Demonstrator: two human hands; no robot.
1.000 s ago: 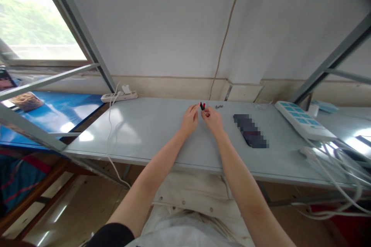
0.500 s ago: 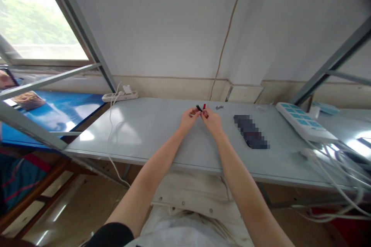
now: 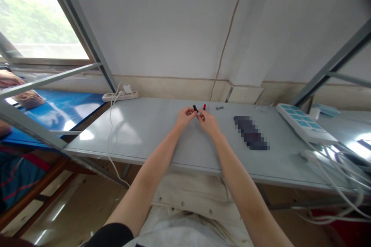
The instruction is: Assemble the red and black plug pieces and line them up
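Observation:
My left hand [image 3: 185,117] is above the table near its back edge, thumb and fingers pinched round a short black stick-like piece [image 3: 195,108], whose dark end points up and away from me. My right hand [image 3: 208,120] meets it, fingers curled and fingertips almost touching the left ones. A small red piece [image 3: 204,107] shows just beyond the right fingers; I cannot tell whether they hold it or it lies behind them. The fingers hide most of what is between the hands. Right of them lie several tiny metallic pieces [image 3: 219,108].
The grey table [image 3: 156,139] runs along the wall. A blurred-out dark flat object [image 3: 251,133] lies on the right. Beyond it is a large white power strip [image 3: 305,123] with cables. A smaller power strip [image 3: 120,95] sits back left. Another person's hand [image 3: 10,79] shows far left.
Both hands have shifted slightly left, and the black piece moved left with them. The red piece stays at nearly the same spot. At far left, the other person's hand has moved.

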